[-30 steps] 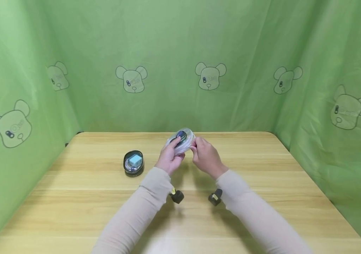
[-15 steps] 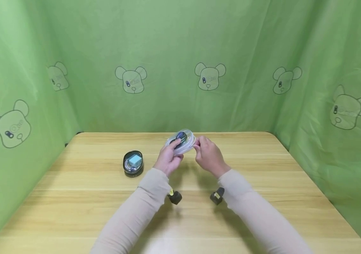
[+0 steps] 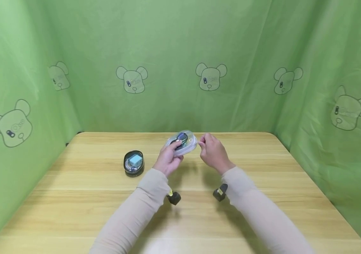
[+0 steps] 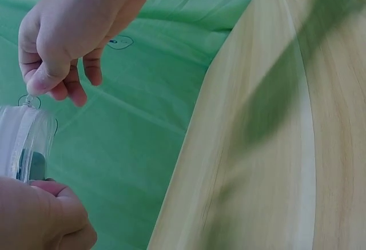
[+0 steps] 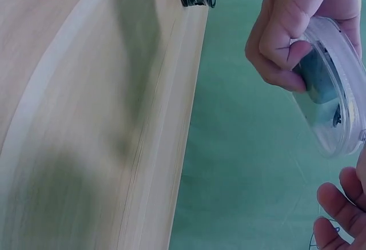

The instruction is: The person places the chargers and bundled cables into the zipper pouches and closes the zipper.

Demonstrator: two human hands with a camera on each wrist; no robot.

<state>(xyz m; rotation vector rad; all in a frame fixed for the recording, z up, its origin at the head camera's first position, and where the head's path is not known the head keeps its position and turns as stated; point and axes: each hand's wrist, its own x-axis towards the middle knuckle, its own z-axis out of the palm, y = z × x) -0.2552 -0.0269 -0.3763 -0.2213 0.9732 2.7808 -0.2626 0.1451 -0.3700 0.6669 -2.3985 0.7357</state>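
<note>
My left hand [image 3: 167,158] grips a clear oval zip case [image 3: 187,143] above the table, thumb on its top face. Something dark and coiled shows through the clear wall, along with small bits too tiny to tell. In the right wrist view, left fingers wrap round the case [image 5: 337,101], which has a teal item inside. At the case's right end my right hand [image 3: 213,153] pinches a small clear zipper pull [image 4: 30,99], best seen in the left wrist view. How far the zip is open cannot be made out.
A second oval case [image 3: 133,164], black-rimmed with a clear top, stands on the wooden table [image 3: 88,201] to the left. It contains a light-blue box and a pale cable. Green curtains [image 3: 174,106] with bear-head prints enclose the table's back and sides.
My right hand has shifted rightward, away from my left hand, with the zipper pull between its fingers. The case has dropped very slightly while my left hand keeps its grip.
</note>
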